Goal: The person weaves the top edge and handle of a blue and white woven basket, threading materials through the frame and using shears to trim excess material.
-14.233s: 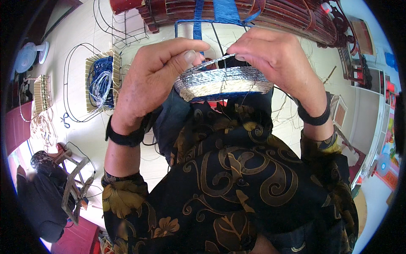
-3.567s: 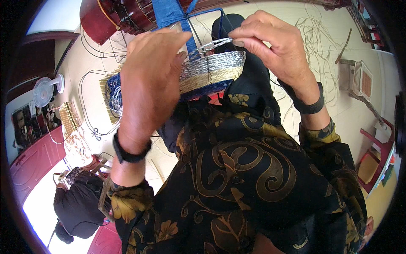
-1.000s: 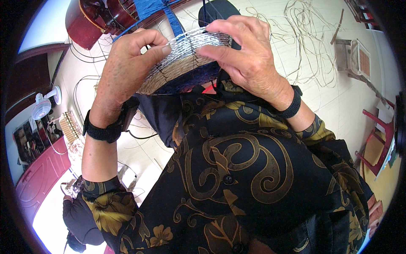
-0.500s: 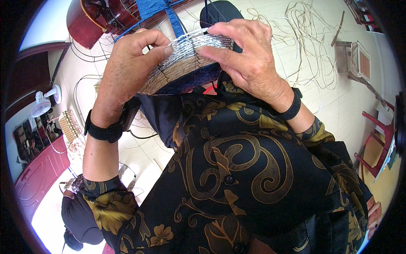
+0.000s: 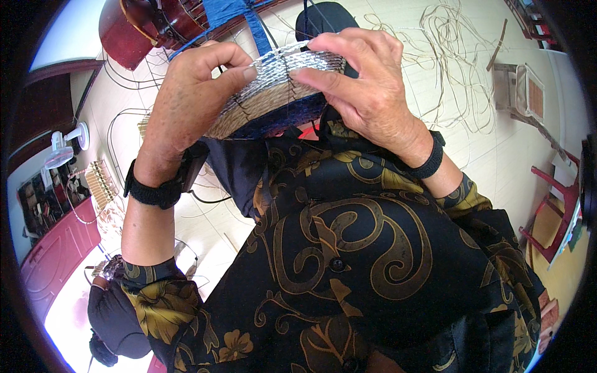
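Note:
A woven basket (image 5: 267,110), banded silvery white, tan and dark blue, sits in front of my body at the top middle. My left hand (image 5: 198,93) grips its left side, thumb on the white band and fingers curled behind the rim. On the right, my right hand (image 5: 371,81) pinches the upper edge, with the index finger at the rim and the thumb against the white weave. Dark thin stakes (image 5: 266,31) rise above the rim between the hands. Both hands' fingertips behind the weave are partly hidden.
Loose pale strands (image 5: 444,62) lie tangled on the tiled floor at the far right, near a small wooden stool (image 5: 522,93). Dark red furniture (image 5: 127,37) with blue cloth (image 5: 227,13) stands beyond the basket. A white fan (image 5: 65,146) and another person (image 5: 121,317) are at left.
Both hands and the basket keep nearly the same place and grip. Only a very slight shift of the whole view shows.

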Available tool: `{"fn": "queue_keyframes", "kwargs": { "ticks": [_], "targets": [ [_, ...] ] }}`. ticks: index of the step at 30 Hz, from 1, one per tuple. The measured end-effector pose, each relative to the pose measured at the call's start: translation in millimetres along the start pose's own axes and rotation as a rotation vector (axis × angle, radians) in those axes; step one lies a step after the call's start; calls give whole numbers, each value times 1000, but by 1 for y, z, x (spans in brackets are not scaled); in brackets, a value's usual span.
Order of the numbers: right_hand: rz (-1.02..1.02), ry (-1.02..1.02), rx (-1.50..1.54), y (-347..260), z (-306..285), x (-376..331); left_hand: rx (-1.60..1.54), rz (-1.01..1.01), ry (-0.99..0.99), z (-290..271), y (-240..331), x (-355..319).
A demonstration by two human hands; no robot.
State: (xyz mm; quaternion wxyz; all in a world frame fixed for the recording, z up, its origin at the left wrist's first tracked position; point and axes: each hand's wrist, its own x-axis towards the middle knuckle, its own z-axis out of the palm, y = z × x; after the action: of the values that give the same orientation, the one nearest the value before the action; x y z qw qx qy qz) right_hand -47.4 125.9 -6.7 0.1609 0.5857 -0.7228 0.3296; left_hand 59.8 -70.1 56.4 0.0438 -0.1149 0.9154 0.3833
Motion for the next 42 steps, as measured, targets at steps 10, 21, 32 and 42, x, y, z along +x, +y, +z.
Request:
{"fn": "queue_keyframes", "kwargs": {
  "ticks": [10, 21, 32, 42],
  "targets": [
    [-2, 25, 16, 2, 0, 1, -17, 21, -6, 1, -3, 1],
    [11, 4, 3, 3, -3, 2, -60, 54, 14, 5, -3, 0],
    [22, -251, 73, 19, -19, 42, -37, 57, -1, 8, -1, 4],
    [149, -471, 420, 3, -19, 44, 175, 175, -12, 8, -4, 4]
  ]
}}
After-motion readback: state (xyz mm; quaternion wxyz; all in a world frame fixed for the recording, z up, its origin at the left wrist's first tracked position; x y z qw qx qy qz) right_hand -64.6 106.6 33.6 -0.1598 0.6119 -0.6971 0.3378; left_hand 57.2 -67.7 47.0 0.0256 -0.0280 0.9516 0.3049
